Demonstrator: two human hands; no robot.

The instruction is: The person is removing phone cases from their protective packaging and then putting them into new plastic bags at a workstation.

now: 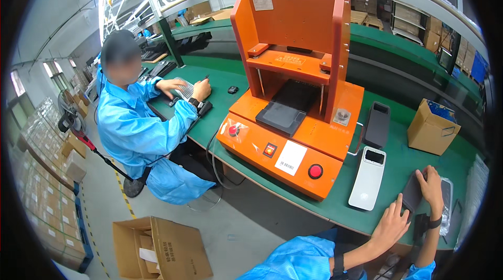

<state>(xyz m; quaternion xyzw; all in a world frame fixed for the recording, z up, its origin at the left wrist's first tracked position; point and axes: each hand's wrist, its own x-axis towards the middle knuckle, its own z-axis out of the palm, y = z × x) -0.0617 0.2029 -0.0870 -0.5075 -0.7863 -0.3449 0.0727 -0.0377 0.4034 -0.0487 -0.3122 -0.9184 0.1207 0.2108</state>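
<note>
My right hand [432, 186] grips the top right edge of a dark flat panel [412, 194] that lies on the green bench [403, 162] at the lower right. My left hand [392, 222] rests at the bench's front edge, fingers spread, its fingertips just below the panel's lower left corner and holding nothing. Both forearms wear blue sleeves, and the right wrist carries a black strap. Left of the panel lies a white oblong shell [368, 178] with a dark window near its top.
A big orange press machine [293, 96] fills the bench centre, a black tray [285, 109] on its bed. A dark oblong shell [377, 124], a cardboard box [432, 128] and a clear-wrapped tray [447, 198] lie nearby. A co-worker in blue [139, 122] sits left; an open carton [157, 248] stands on the floor.
</note>
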